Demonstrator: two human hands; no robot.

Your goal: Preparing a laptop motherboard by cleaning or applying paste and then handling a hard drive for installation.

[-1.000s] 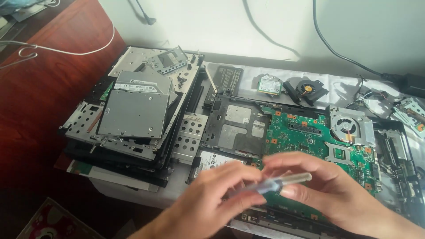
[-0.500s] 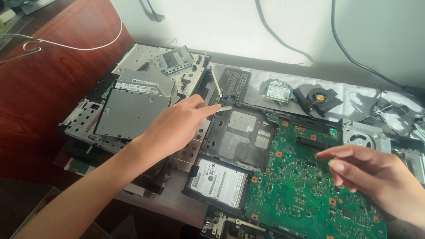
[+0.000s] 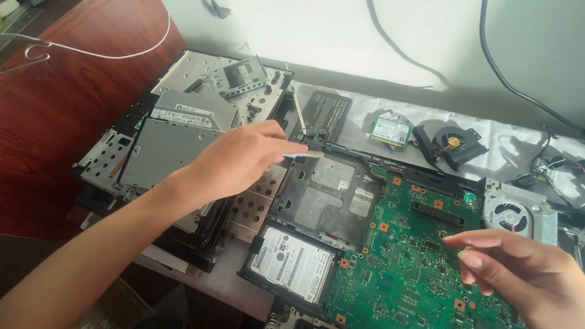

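Two hands, left hand (image 3: 234,159) pinching a small clear tool (image 3: 303,155), right hand (image 3: 518,271) empty, loosely open, over green circuit board (image 3: 414,268)

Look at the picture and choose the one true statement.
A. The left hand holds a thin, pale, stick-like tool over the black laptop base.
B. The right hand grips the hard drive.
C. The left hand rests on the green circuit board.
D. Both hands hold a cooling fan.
A: the left hand pinches a thin pale tool above the black laptop base, while the right hand hovers empty over the green circuit board.
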